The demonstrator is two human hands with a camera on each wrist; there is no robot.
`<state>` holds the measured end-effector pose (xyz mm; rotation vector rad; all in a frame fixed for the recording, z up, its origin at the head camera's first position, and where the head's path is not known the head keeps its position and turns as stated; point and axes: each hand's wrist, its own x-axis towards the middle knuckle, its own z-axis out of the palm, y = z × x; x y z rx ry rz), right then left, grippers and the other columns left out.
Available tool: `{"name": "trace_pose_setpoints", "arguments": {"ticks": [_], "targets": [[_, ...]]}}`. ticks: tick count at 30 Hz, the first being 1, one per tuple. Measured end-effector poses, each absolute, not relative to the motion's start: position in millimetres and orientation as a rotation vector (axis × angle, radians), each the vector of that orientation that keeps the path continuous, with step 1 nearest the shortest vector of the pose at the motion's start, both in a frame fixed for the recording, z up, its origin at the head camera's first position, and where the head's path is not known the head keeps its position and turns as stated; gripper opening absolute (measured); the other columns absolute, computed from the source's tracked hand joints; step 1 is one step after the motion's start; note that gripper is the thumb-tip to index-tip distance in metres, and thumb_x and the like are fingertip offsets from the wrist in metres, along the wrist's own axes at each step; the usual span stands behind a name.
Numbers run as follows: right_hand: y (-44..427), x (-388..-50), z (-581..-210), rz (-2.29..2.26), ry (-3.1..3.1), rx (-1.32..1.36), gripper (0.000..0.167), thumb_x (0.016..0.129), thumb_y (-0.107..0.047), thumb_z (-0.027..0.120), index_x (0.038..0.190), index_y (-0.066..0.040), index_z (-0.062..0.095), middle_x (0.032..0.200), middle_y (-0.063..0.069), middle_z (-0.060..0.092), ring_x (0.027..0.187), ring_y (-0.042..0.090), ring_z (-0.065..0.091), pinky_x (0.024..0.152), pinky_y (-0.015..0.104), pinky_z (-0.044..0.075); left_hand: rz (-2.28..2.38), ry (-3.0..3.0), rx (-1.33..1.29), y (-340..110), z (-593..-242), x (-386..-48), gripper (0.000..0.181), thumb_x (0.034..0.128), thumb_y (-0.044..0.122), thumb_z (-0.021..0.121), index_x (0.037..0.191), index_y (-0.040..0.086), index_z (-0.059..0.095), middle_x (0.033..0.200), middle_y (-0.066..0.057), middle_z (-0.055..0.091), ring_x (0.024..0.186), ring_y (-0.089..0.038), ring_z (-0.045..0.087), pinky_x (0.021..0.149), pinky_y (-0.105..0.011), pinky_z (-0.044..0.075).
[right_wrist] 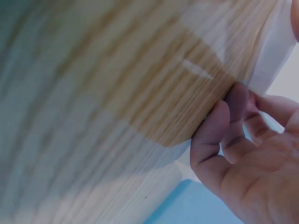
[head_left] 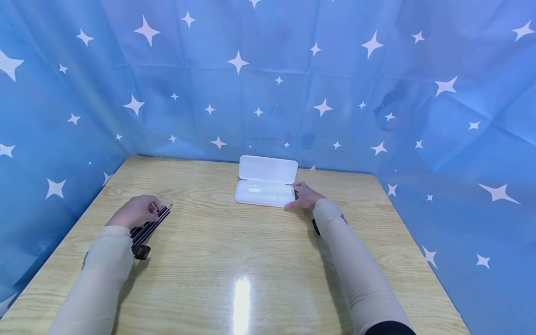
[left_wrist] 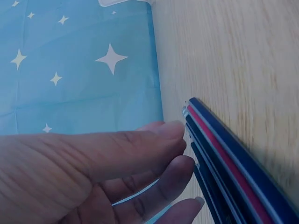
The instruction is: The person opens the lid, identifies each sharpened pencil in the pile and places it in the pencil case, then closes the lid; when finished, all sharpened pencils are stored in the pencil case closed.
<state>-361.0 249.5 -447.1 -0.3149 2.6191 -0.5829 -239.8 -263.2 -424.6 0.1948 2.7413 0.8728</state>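
Observation:
A white, shallow pencil case (head_left: pixel 264 194) lies near the back of the table, its hinged lid (head_left: pixel 268 169) tipped back. At the right end of the case is my right hand (head_left: pixel 307 196), gripping it with the thumb at the near corner and fingers behind. The right wrist view has those curled fingertips on the tabletop beside the white case edge (right_wrist: pixel 273 51). On the left lies a bundle of dark pencils (head_left: pixel 152 228), with a red one (left_wrist: pixel 229 161) among them. My left hand (head_left: pixel 134 211) is over their far ends, loosely bent fingers beside them and none visibly held.
The wood-grain table (head_left: pixel 217 260) meets a blue star-patterned curtain (head_left: pixel 268 93) along its back and sides. A small black device (head_left: pixel 141 252) sits at the left wrist, close to the pencils. Glare shows on the tabletop near the front.

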Motion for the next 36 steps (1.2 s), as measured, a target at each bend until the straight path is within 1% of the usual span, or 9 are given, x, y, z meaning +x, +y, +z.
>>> {"name": "trace_pose_setpoints", "arguments": {"ticks": [3,6,10,13,20,23,28,36], "targets": [[248.8,-360.6,-446.6,-0.585,2.630,-0.327,0.104,0.091,-0.051,0.074,0.162,-0.004,0.015,0.163,0.026,0.014,0.150,0.044,0.019,0.119,0.055,0.024,0.889,2.708,0.183,-266.9,-422.0,-235.5,0.019,0.0936,0.002,0.066,0.110,-0.004,0.061,0.097,-0.015,0.062,0.080,-0.027,0.058,0.065,-0.036,0.050],[248.3,-359.4,-446.0,-0.588,2.633,-0.324,0.103,0.091,-0.050,0.074,0.162,-0.005,0.015,0.163,0.026,0.014,0.150,0.043,0.019,0.119,0.055,0.024,0.903,2.672,0.175,-269.7,-420.3,-231.3,0.018,0.0962,0.004,0.065,0.112,-0.004,0.061,0.101,-0.018,0.060,0.086,-0.030,0.060,0.067,-0.040,0.054],[248.3,-358.2,-444.9,-0.592,2.635,-0.324,0.102,0.091,-0.049,0.074,0.162,-0.005,0.015,0.163,0.026,0.014,0.150,0.043,0.019,0.119,0.055,0.024,0.925,2.630,0.158,-272.2,-419.9,-228.8,0.019,0.0995,0.004,0.060,0.116,-0.005,0.059,0.108,-0.021,0.059,0.093,-0.033,0.062,0.071,-0.044,0.057],[248.5,-358.2,-445.0,-0.602,2.631,-0.323,0.102,0.091,-0.049,0.074,0.162,-0.005,0.015,0.163,0.025,0.013,0.150,0.043,0.018,0.119,0.055,0.023,0.931,2.608,0.155,-273.5,-420.5,-228.5,0.020,0.1005,0.004,0.057,0.118,-0.006,0.058,0.109,-0.021,0.059,0.095,-0.033,0.063,0.071,-0.044,0.057],[248.7,-358.5,-446.1,-0.609,2.631,-0.320,0.103,0.091,-0.049,0.075,0.162,-0.005,0.015,0.163,0.025,0.013,0.150,0.043,0.018,0.119,0.056,0.023,0.933,2.586,0.187,-273.7,-421.7,-225.7,0.017,0.0989,-0.001,0.055,0.115,-0.006,0.058,0.105,-0.019,0.060,0.089,-0.030,0.061,0.069,-0.043,0.057],[248.7,-359.0,-447.1,-0.599,2.634,-0.324,0.104,0.090,-0.050,0.074,0.162,-0.005,0.015,0.163,0.025,0.014,0.150,0.043,0.019,0.119,0.056,0.024,0.939,2.574,0.200,-273.3,-422.7,-225.3,0.015,0.0987,-0.002,0.055,0.113,-0.006,0.058,0.104,-0.019,0.062,0.088,-0.029,0.062,0.069,-0.043,0.057],[249.0,-358.9,-447.5,-0.598,2.640,-0.321,0.104,0.090,-0.050,0.074,0.162,-0.005,0.015,0.162,0.025,0.015,0.150,0.043,0.020,0.119,0.055,0.025,0.935,2.555,0.231,-270.9,-423.0,-225.4,0.016,0.0985,-0.002,0.059,0.114,-0.005,0.058,0.105,-0.018,0.065,0.089,-0.027,0.064,0.069,-0.041,0.056],[249.6,-359.3,-447.6,-0.619,2.623,-0.326,0.104,0.091,-0.049,0.074,0.162,-0.004,0.012,0.161,0.025,0.013,0.150,0.043,0.019,0.119,0.055,0.025,1.015,2.479,0.256,-265.3,-424.1,-224.0,0.018,0.0976,-0.004,0.057,0.116,-0.007,0.057,0.104,-0.018,0.065,0.085,-0.025,0.064,0.067,-0.041,0.057]]}}
